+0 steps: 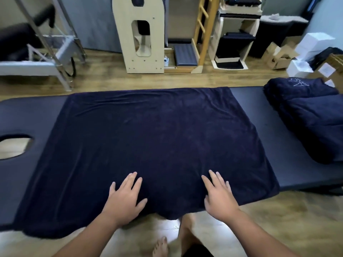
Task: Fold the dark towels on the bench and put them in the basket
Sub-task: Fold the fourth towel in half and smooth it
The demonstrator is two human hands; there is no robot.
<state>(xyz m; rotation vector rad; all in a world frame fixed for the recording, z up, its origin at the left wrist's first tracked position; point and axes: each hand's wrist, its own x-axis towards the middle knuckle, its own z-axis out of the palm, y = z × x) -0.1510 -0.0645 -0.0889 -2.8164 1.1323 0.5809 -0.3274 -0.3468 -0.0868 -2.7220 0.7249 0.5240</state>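
One dark towel (148,138) lies spread flat across the middle of the bench (246,101), covering it from the far edge to the near edge, where its hem droops over the side toward you. Your left hand (124,199) rests palm-down on the towel close to that near edge, fingers straight and slightly spread, holding nothing. Your right hand (219,197) lies the same way just beside it, flat on the cloth with fingers extended and gripping nothing. A small gap of bare towel sits between the two hands.

Toward the right end of the bench sits a pile of folded dark towels (311,115), well apart from the spread one, with pale stitching showing on the top piece. At the left end, the bench has an oval face hole (14,146) through which the wooden floor (104,76) shows.

As for containers, open cardboard boxes (276,56) and white boxes (315,41) stand on the floor beyond the bench at the right; you cannot tell what is in them. Wooden exercise frames (139,34) stand against the far wall.
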